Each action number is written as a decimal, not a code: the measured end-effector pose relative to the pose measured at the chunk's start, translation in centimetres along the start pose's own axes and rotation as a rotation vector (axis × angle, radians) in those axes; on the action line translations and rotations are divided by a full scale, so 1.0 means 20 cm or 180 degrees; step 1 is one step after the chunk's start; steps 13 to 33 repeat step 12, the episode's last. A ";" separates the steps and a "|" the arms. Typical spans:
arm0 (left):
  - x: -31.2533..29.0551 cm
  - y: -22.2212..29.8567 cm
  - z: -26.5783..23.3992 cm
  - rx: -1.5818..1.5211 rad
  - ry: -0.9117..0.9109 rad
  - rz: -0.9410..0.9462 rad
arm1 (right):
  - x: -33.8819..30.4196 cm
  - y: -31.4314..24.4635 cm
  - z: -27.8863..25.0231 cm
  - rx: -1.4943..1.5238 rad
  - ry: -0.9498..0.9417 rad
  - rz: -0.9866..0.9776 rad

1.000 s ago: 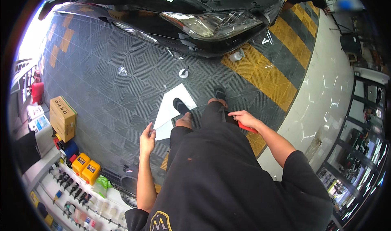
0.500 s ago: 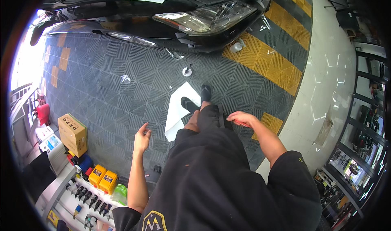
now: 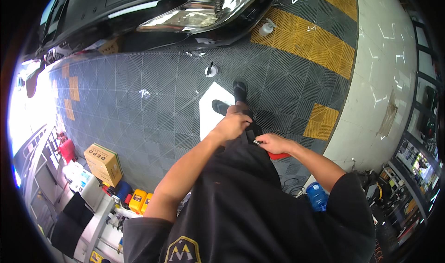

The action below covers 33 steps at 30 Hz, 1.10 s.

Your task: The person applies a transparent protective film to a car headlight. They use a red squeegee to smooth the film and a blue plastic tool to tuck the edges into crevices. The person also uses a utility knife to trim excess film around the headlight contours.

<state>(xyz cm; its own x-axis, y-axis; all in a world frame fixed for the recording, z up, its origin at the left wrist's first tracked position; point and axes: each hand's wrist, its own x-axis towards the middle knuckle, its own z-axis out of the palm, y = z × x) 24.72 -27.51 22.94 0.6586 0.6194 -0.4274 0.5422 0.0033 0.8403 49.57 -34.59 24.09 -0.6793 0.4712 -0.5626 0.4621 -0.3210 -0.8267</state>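
My left hand point(image 3: 233, 124) is closed, its fingers pinched together above my legs. It is beside a dark, strap-like piece point(image 3: 251, 134) against my black clothing; what the fingertips hold is hidden. My right hand point(image 3: 276, 144) is closed just to the right. A red object point(image 3: 278, 156) sticks out below its palm, and a small silvery piece point(image 3: 257, 143) shows at its fingertips. Whether the two belong together I cannot tell. Under my sandalled feet lies a white sheet point(image 3: 211, 117) on the floor.
A black car's headlight point(image 3: 204, 15) and bumper stand ahead. On the grey and yellow floor are a white round container point(image 3: 211, 71), a spray bottle point(image 3: 266, 28) and crumpled clear film point(image 3: 144, 93). A cardboard box point(image 3: 104, 163) is at left, a blue water jug point(image 3: 317, 196) at right.
My left hand has come in from the left, close to my right hand, and its fingers have closed. My right hand has curled in, the red object still with it. The view has shifted.
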 end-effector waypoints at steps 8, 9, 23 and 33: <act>0.43 0.16 0.13 0.1986 -0.2094 -0.0218 | 0.02 0.24 0.05 0.1592 0.0669 0.1812; 0.47 0.18 0.12 0.2147 -0.2281 0.0041 | 0.01 0.25 0.06 0.1134 0.0710 0.1762; 0.52 0.12 0.18 0.1883 -0.1643 0.0552 | 0.01 0.31 0.02 0.1273 0.0389 0.1674; 0.52 0.12 0.18 0.1883 -0.1643 0.0552 | 0.01 0.31 0.02 0.1273 0.0389 0.1674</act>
